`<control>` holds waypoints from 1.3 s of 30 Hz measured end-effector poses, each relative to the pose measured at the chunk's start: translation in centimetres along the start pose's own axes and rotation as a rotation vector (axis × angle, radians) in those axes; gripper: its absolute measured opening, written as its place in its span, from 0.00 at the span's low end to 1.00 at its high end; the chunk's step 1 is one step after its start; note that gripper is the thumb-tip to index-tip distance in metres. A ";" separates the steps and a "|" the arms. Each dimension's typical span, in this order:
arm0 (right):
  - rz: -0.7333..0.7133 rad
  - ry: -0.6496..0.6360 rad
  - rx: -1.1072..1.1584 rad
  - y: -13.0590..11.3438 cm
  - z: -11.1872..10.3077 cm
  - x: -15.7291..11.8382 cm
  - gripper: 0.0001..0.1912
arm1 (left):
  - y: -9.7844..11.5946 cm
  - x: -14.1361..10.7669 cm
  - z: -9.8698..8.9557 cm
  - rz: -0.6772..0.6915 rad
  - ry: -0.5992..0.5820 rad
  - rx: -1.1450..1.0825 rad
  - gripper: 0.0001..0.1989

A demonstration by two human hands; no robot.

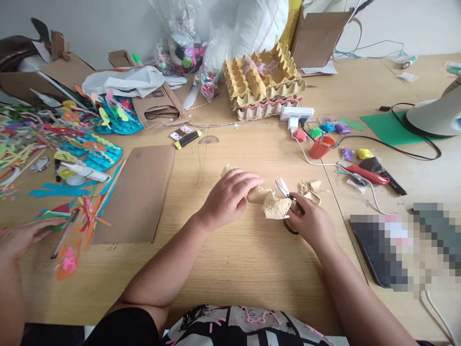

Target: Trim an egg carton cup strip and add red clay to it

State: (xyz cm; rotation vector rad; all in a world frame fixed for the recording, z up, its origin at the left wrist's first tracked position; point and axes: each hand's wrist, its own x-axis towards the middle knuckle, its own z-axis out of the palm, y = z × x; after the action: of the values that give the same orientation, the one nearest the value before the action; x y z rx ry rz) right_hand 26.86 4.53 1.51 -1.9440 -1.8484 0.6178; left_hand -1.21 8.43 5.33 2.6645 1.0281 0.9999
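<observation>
Fingers of my left hand (230, 197) are closed on a pale yellow piece of egg carton (260, 194), whose far end shows beyond the knuckles. A rough, cup-shaped part (276, 206) of the carton hangs at its right end. My right hand (311, 218) grips black-handled scissors (297, 206), their silver blades parted and pointing up and left, just behind the cup-shaped part. Small carton scraps (310, 188) lie on the table beyond my right hand.
Stacked egg trays (264, 81) stand at the back. A cardboard sheet (135, 197) and coloured paper strips lie left, near another person's hand (32, 235). At right are a red cup (321, 147), cables and a dark phone-like object (378, 250).
</observation>
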 end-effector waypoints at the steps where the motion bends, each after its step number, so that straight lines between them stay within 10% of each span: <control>1: 0.002 -0.003 0.109 0.1 0.1 0.0 0.21 | 0.0 0.0 -0.1 0.000 -0.003 0.002 0.32; 9: -0.208 -0.297 1.046 -0.5 0.7 -2.0 0.22 | -0.6 -0.1 0.1 0.016 -0.031 0.083 0.31; 39: -0.160 -0.279 0.946 -2.7 0.7 -3.7 0.28 | -0.9 -0.4 0.5 -0.055 -0.083 0.155 0.31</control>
State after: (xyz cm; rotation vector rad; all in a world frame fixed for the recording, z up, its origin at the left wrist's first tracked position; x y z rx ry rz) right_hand 24.13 0.95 2.65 -1.1085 -1.4021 1.4333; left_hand -1.60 8.93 4.40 2.7556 1.1996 0.8243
